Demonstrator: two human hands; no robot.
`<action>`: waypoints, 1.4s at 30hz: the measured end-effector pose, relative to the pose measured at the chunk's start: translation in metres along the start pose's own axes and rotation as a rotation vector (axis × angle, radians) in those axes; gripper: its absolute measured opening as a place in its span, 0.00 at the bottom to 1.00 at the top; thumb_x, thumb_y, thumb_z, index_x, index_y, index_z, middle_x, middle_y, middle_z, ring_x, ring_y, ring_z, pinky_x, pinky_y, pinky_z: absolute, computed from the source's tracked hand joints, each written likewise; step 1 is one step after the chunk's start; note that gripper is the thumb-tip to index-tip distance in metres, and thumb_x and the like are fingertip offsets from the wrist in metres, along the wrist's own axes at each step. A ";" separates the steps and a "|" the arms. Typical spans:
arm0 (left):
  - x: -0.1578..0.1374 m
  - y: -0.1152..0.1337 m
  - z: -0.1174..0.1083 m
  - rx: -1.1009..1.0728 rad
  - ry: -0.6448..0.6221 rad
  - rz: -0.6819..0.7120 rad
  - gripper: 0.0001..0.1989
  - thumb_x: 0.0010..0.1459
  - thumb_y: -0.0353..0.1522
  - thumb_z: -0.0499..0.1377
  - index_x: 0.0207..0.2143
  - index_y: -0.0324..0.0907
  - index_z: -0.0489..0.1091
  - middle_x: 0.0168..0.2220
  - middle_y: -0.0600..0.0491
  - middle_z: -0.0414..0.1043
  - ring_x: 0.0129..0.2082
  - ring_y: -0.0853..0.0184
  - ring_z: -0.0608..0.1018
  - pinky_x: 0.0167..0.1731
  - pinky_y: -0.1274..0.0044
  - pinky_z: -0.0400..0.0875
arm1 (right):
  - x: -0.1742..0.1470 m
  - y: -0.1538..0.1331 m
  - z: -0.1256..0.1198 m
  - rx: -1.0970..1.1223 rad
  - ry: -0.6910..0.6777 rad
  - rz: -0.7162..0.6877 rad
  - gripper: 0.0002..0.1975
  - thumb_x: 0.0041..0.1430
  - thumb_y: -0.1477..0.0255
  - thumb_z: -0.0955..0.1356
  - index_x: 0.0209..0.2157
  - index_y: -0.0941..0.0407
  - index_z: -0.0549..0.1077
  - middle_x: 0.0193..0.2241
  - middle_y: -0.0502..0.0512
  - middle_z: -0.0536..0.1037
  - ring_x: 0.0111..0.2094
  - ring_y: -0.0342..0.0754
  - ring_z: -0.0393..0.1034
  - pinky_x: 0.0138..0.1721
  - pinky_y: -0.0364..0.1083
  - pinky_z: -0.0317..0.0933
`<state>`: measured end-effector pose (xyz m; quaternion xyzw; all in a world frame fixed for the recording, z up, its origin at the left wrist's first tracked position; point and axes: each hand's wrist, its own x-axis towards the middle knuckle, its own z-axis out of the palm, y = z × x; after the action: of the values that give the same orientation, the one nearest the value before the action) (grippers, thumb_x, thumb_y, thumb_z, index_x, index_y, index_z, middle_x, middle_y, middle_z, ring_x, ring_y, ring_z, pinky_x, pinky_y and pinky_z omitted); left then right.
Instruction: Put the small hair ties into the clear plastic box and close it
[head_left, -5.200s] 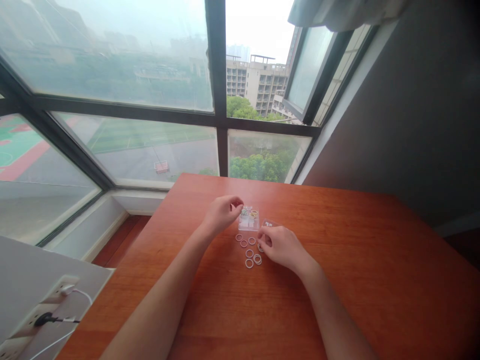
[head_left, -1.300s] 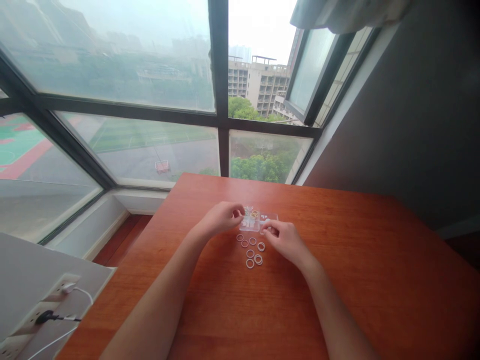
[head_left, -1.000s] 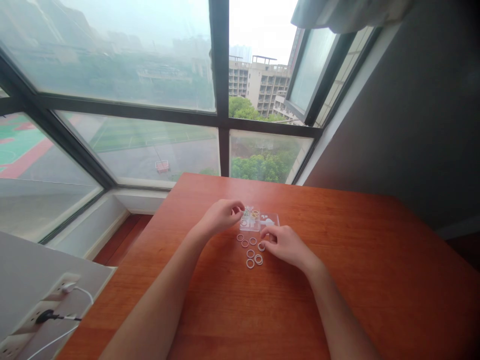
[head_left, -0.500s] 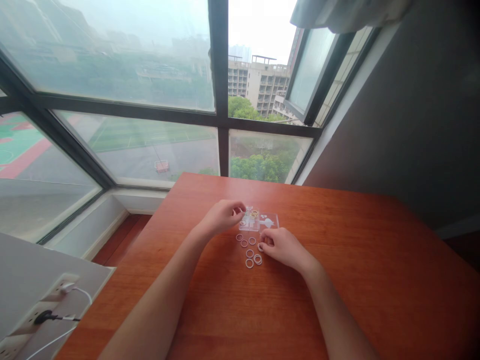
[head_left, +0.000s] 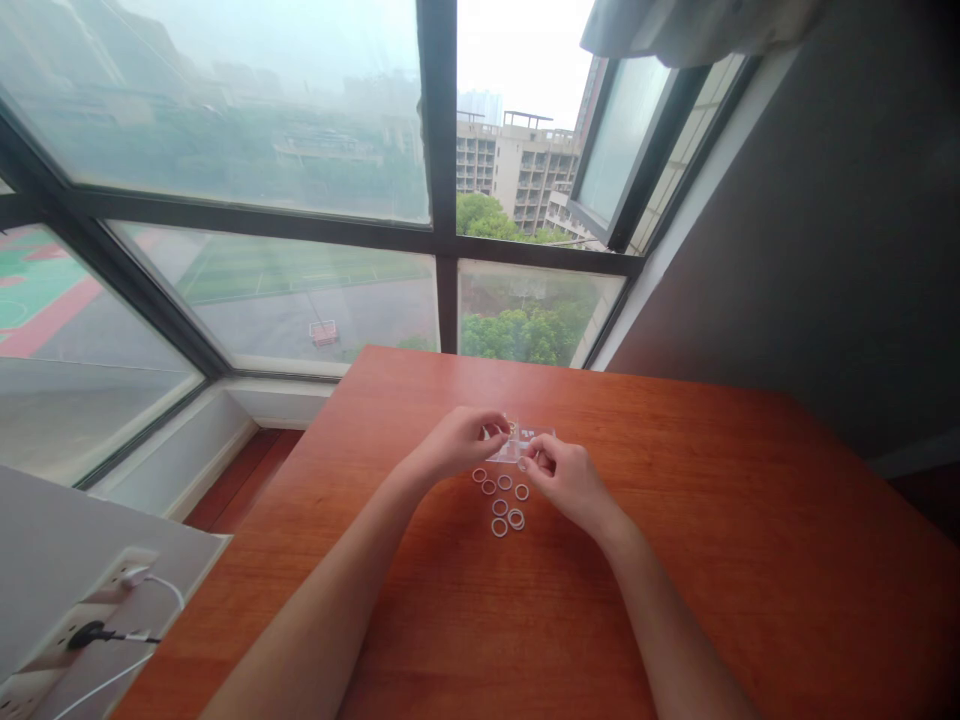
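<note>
A small clear plastic box [head_left: 508, 454] lies on the table, with yellowish rings [head_left: 512, 428] inside its far part. My left hand [head_left: 469, 440] is over the box's left side, thumb and fingers closed together; what they hold, if anything, is hidden. At the box's near right, my right hand [head_left: 566, 478] is closed in a pinch, with a small pale ring [head_left: 523, 464] at its fingertips. Several thin loose rings, pinkish and white, lie on the wood just in front of the box, among them a white ring [head_left: 522, 492] and a pink ring [head_left: 479, 476].
The reddish-brown wooden table [head_left: 720, 520] reaches to large windows with dark frames [head_left: 445, 300]. A wall socket strip [head_left: 82, 630] with plugged-in cables is at the lower left. One window pane [head_left: 622, 140] stands ajar at the upper right.
My right hand has moved up from the loose rings to the box, with a pale ring at its fingertips. My left hand has shifted slightly right and nearer, covering more of the box.
</note>
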<state>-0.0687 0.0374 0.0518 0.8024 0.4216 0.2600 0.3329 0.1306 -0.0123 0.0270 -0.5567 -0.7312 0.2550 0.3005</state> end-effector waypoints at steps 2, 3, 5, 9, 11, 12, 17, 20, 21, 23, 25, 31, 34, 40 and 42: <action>0.000 0.006 0.003 -0.057 -0.037 0.007 0.09 0.55 0.32 0.56 0.34 0.38 0.74 0.30 0.53 0.75 0.26 0.72 0.72 0.25 0.83 0.63 | 0.000 -0.001 0.000 0.009 0.056 0.006 0.05 0.55 0.68 0.65 0.29 0.55 0.69 0.16 0.43 0.64 0.19 0.40 0.57 0.23 0.39 0.49; 0.000 0.009 0.004 -0.082 -0.051 0.006 0.09 0.55 0.33 0.56 0.34 0.38 0.74 0.30 0.53 0.75 0.26 0.73 0.72 0.25 0.83 0.63 | 0.000 -0.001 -0.001 0.013 0.079 0.006 0.05 0.55 0.68 0.65 0.29 0.54 0.69 0.16 0.43 0.63 0.19 0.40 0.57 0.23 0.39 0.49; 0.000 0.014 0.006 -0.113 -0.067 0.002 0.09 0.55 0.33 0.56 0.34 0.38 0.74 0.30 0.53 0.75 0.25 0.73 0.71 0.25 0.83 0.63 | 0.000 -0.003 -0.001 0.023 0.114 -0.002 0.06 0.55 0.67 0.65 0.29 0.54 0.70 0.16 0.43 0.63 0.19 0.40 0.58 0.24 0.39 0.50; 0.001 0.018 0.009 -0.107 -0.076 0.027 0.07 0.54 0.31 0.57 0.31 0.37 0.74 0.28 0.53 0.73 0.25 0.73 0.70 0.26 0.83 0.63 | -0.001 -0.006 -0.003 0.037 0.134 -0.011 0.06 0.55 0.67 0.65 0.29 0.55 0.70 0.16 0.43 0.63 0.19 0.40 0.57 0.24 0.39 0.51; 0.002 0.018 0.010 -0.097 -0.076 0.038 0.06 0.54 0.31 0.57 0.30 0.37 0.73 0.27 0.54 0.73 0.25 0.73 0.69 0.25 0.83 0.62 | -0.001 -0.006 -0.003 0.041 0.132 -0.011 0.05 0.55 0.68 0.66 0.29 0.55 0.70 0.16 0.43 0.63 0.19 0.40 0.57 0.24 0.39 0.51; 0.002 0.018 0.011 -0.090 -0.074 0.039 0.06 0.53 0.30 0.57 0.30 0.37 0.73 0.26 0.54 0.72 0.25 0.73 0.69 0.25 0.83 0.62 | -0.001 -0.006 -0.003 0.040 0.131 -0.012 0.05 0.55 0.68 0.66 0.29 0.55 0.70 0.16 0.43 0.63 0.19 0.40 0.57 0.24 0.39 0.51; 0.003 0.016 0.011 -0.033 -0.073 0.040 0.06 0.51 0.29 0.57 0.29 0.37 0.74 0.24 0.55 0.71 0.24 0.74 0.69 0.25 0.83 0.61 | 0.000 -0.005 -0.002 0.025 0.125 -0.019 0.05 0.55 0.68 0.66 0.29 0.55 0.70 0.16 0.43 0.64 0.20 0.40 0.58 0.24 0.40 0.50; 0.003 0.015 0.010 0.000 -0.087 0.053 0.07 0.51 0.28 0.56 0.29 0.37 0.74 0.25 0.54 0.72 0.24 0.73 0.69 0.25 0.83 0.61 | 0.000 -0.005 -0.001 0.013 0.109 -0.017 0.05 0.54 0.69 0.65 0.29 0.54 0.70 0.16 0.43 0.64 0.20 0.40 0.58 0.24 0.40 0.50; 0.002 0.015 0.009 0.009 -0.090 0.058 0.07 0.51 0.28 0.56 0.29 0.38 0.74 0.25 0.54 0.72 0.24 0.73 0.70 0.25 0.83 0.61 | 0.000 -0.004 -0.001 0.008 0.103 -0.017 0.05 0.54 0.68 0.65 0.29 0.54 0.70 0.16 0.43 0.64 0.20 0.40 0.58 0.24 0.40 0.50; 0.001 0.015 0.008 0.025 -0.090 0.068 0.07 0.51 0.28 0.56 0.29 0.38 0.74 0.26 0.54 0.73 0.25 0.73 0.70 0.25 0.83 0.61 | 0.000 -0.005 -0.001 0.000 0.092 -0.016 0.05 0.54 0.68 0.66 0.29 0.54 0.70 0.16 0.44 0.65 0.20 0.40 0.59 0.24 0.40 0.51; 0.001 0.015 0.006 0.035 -0.087 0.077 0.06 0.51 0.29 0.56 0.28 0.38 0.74 0.26 0.54 0.73 0.25 0.73 0.70 0.25 0.83 0.61 | 0.000 -0.006 -0.001 -0.007 0.086 -0.016 0.05 0.54 0.68 0.65 0.29 0.54 0.70 0.17 0.44 0.66 0.20 0.41 0.59 0.25 0.40 0.51; 0.000 0.012 0.001 0.055 -0.051 0.074 0.07 0.51 0.29 0.56 0.28 0.38 0.74 0.25 0.54 0.72 0.24 0.73 0.70 0.25 0.83 0.61 | -0.001 -0.008 -0.002 -0.035 0.093 0.008 0.07 0.56 0.66 0.64 0.30 0.54 0.70 0.17 0.46 0.67 0.20 0.42 0.61 0.25 0.40 0.52; 0.000 0.007 -0.003 0.088 0.007 0.048 0.07 0.52 0.29 0.55 0.28 0.38 0.73 0.25 0.54 0.73 0.24 0.72 0.70 0.25 0.83 0.60 | -0.001 -0.008 -0.003 -0.061 0.122 0.015 0.06 0.56 0.67 0.64 0.30 0.54 0.71 0.18 0.46 0.68 0.21 0.42 0.62 0.26 0.40 0.53; -0.001 -0.004 -0.011 0.184 0.048 0.030 0.07 0.52 0.30 0.56 0.27 0.39 0.74 0.26 0.53 0.75 0.25 0.71 0.71 0.25 0.82 0.60 | -0.001 -0.007 -0.003 -0.103 0.114 0.014 0.06 0.56 0.68 0.65 0.31 0.54 0.71 0.18 0.46 0.69 0.22 0.42 0.63 0.26 0.40 0.52; -0.002 -0.007 -0.012 0.232 0.057 0.021 0.07 0.52 0.30 0.56 0.27 0.40 0.74 0.27 0.53 0.75 0.25 0.71 0.72 0.26 0.81 0.60 | -0.001 -0.006 -0.003 -0.107 0.108 0.015 0.06 0.56 0.68 0.65 0.31 0.54 0.72 0.18 0.46 0.69 0.21 0.42 0.63 0.26 0.40 0.52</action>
<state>-0.0815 0.0423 0.0542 0.8321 0.4498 0.2355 0.2232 0.1285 -0.0143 0.0330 -0.5902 -0.7225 0.1875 0.3075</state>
